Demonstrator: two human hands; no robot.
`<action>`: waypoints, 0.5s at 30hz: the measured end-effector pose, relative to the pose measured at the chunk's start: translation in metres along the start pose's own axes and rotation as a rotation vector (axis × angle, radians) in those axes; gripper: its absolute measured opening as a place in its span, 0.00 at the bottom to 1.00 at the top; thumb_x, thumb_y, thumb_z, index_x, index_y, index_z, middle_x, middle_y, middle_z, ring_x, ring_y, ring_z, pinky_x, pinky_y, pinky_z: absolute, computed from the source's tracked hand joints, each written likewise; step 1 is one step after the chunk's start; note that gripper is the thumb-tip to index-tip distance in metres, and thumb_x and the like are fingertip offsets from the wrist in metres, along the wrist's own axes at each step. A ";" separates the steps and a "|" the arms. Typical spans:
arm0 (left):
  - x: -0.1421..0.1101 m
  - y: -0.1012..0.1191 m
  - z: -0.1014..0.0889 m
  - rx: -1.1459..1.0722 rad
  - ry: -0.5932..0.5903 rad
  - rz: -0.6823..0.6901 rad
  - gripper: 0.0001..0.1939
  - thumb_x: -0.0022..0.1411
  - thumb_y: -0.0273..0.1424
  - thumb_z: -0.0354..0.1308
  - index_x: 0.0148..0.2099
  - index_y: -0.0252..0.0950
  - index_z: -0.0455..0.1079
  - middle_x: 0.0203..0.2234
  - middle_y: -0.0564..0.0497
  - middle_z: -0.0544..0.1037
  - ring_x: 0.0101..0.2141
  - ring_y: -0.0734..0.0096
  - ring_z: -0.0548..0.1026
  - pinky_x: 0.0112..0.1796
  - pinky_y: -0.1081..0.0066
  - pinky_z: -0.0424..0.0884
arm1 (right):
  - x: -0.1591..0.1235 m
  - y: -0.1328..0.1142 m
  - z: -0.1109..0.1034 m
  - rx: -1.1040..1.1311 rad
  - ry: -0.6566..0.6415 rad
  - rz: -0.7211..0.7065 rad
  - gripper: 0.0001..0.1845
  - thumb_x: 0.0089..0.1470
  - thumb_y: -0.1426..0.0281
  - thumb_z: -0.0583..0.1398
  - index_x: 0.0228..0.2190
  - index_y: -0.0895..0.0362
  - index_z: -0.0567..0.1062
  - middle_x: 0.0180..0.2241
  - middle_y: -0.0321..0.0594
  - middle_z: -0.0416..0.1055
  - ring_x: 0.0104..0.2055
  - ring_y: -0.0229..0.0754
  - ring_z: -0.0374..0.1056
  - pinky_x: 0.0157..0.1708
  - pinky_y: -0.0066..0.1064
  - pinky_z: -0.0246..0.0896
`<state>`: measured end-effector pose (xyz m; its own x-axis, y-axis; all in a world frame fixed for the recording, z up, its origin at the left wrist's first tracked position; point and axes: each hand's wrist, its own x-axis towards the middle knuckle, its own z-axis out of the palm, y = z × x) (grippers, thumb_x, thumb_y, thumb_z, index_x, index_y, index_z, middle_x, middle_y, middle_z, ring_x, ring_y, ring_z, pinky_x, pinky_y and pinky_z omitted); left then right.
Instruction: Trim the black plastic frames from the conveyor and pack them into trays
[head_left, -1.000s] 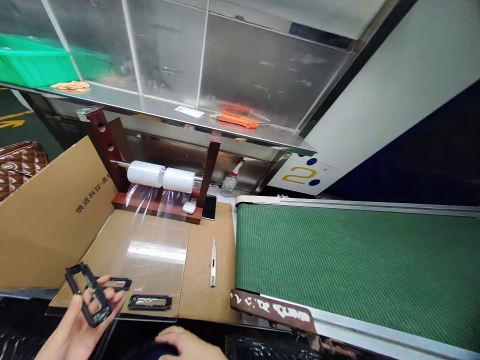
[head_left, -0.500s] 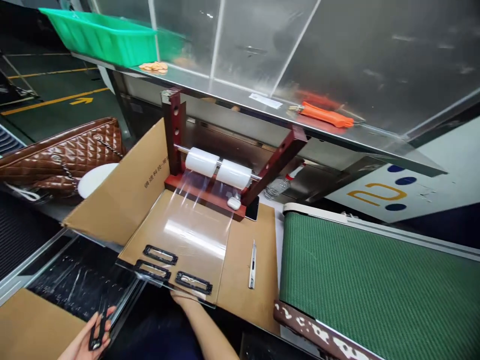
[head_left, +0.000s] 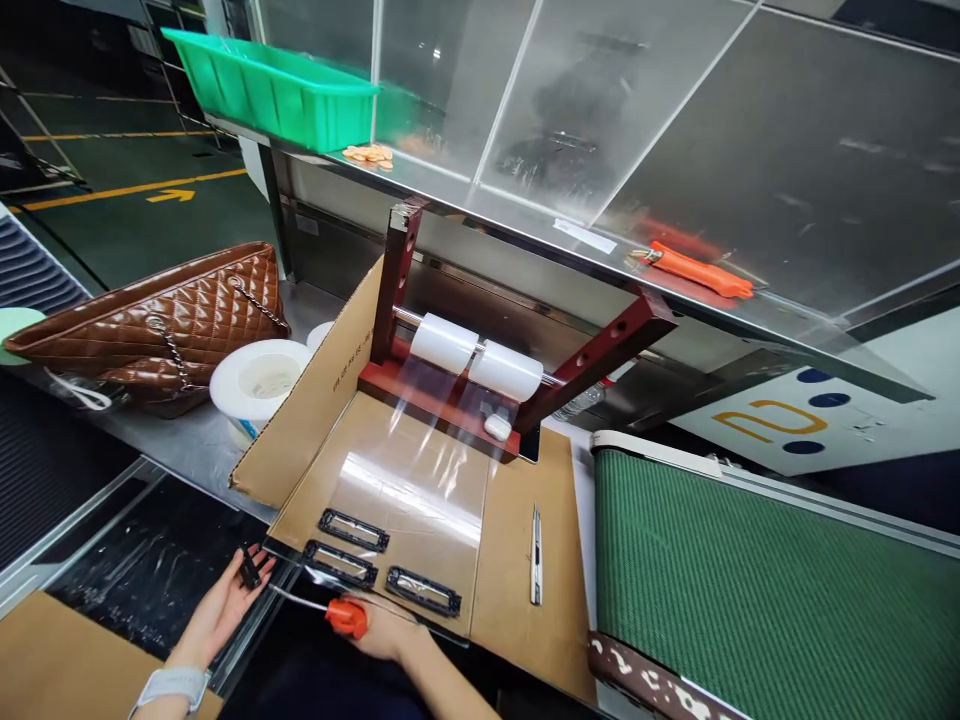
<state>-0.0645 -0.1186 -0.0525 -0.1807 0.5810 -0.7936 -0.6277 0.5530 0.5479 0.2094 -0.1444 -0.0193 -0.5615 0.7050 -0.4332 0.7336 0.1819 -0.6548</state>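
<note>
My left hand [head_left: 219, 612] is closed on a small black frame part [head_left: 250, 569], seen nearly edge-on at the fingertips. My right hand [head_left: 386, 628] grips the orange handle of a thin-shafted metal hook tool [head_left: 346, 617]; its shaft points left toward the part. Just beyond the hands, clear film [head_left: 420, 480] stretches over a cardboard sheet [head_left: 514, 610]. Three black rectangular frames lie on its near end: a back one [head_left: 353, 530], a left one [head_left: 340, 565] and a right one [head_left: 424, 591].
Two white film rolls [head_left: 507, 371] hang on a dark red stand [head_left: 600, 358]. A utility knife [head_left: 535, 560] lies on the cardboard. Right is a green conveyor belt [head_left: 750, 580]; left, a brown quilted bag [head_left: 202, 315] and white tub [head_left: 255, 385]. A green bin [head_left: 277, 100] and orange-handled tool [head_left: 701, 270] occupy the shelf.
My left hand has moved up and right with the black part, turning it. My right hand has come out from beside the film's edge and now shows the orange-handled tool. The view has shifted left.
</note>
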 end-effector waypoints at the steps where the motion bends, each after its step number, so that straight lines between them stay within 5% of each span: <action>1: 0.006 -0.002 0.001 0.033 0.001 0.006 0.11 0.61 0.26 0.53 0.46 0.34 0.70 0.35 0.46 0.79 0.41 0.62 0.79 0.36 0.69 0.76 | 0.000 -0.002 -0.002 -0.026 0.004 0.018 0.14 0.53 0.69 0.56 0.42 0.51 0.75 0.39 0.36 0.76 0.39 0.43 0.71 0.41 0.27 0.65; 6: 0.019 0.002 -0.010 0.342 -0.016 0.047 0.10 0.55 0.31 0.60 0.41 0.37 0.68 0.36 0.44 0.79 0.41 0.53 0.79 0.36 0.64 0.75 | 0.001 -0.012 -0.007 -0.080 0.067 0.104 0.18 0.53 0.67 0.55 0.46 0.48 0.74 0.44 0.36 0.76 0.43 0.46 0.71 0.44 0.31 0.65; 11: 0.026 0.005 -0.018 0.745 0.076 0.229 0.21 0.43 0.38 0.65 0.40 0.38 0.67 0.44 0.37 0.75 0.57 0.32 0.62 0.51 0.46 0.63 | 0.001 -0.015 -0.007 -0.102 0.067 0.145 0.18 0.51 0.69 0.54 0.44 0.49 0.76 0.43 0.36 0.76 0.42 0.46 0.72 0.43 0.31 0.66; 15: 0.035 -0.004 -0.003 0.918 0.001 0.375 0.13 0.43 0.35 0.60 0.35 0.41 0.66 0.42 0.40 0.75 0.59 0.35 0.59 0.57 0.47 0.55 | 0.001 -0.016 -0.006 -0.107 0.050 0.172 0.18 0.51 0.68 0.55 0.44 0.49 0.76 0.40 0.36 0.78 0.39 0.46 0.73 0.40 0.31 0.67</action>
<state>-0.0709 -0.1021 -0.0831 -0.2484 0.8127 -0.5272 0.3004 0.5820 0.7557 0.1989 -0.1420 -0.0054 -0.4072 0.7644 -0.4999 0.8547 0.1259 -0.5036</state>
